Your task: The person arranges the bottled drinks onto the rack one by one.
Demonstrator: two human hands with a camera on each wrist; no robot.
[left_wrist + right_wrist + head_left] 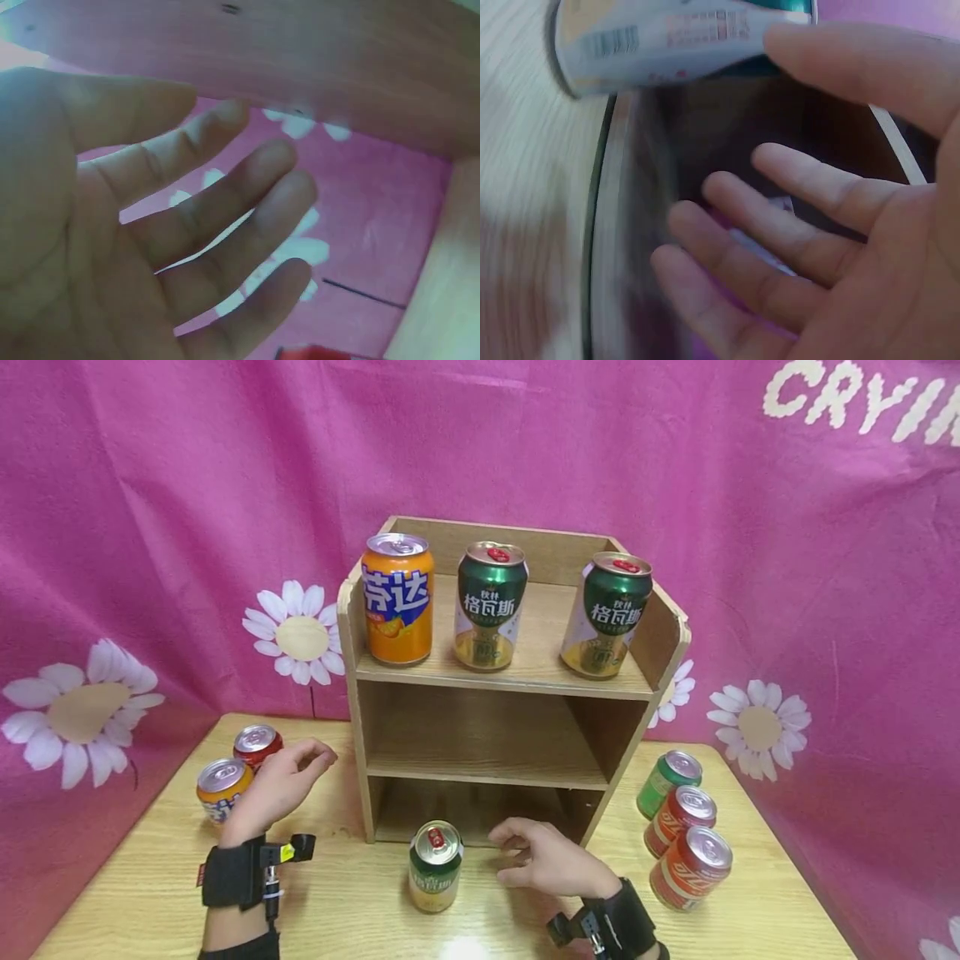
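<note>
Head view: I record one kvass can (435, 881) upright on the desk (360, 914), in front of the wooden shelf unit (480, 752). The right hand (547, 860) is just beside it but apart, thumb and fingers parted, holding nothing. The left hand (281, 785) is loosely spread near a red can (257, 742) and an orange Fanta can (223, 793).

Left wrist view: fingers relaxed and separated, palm bare, nothing gripped.

Right wrist view: the thumb overlaps the kvass can; contact cannot be confirmed from this angle. In my judgement, a sound grip calls for thumb and fingers on opposite sides at mid-body, the can lifted level, and knuckles kept clear of the wooden shelf unit
</note>
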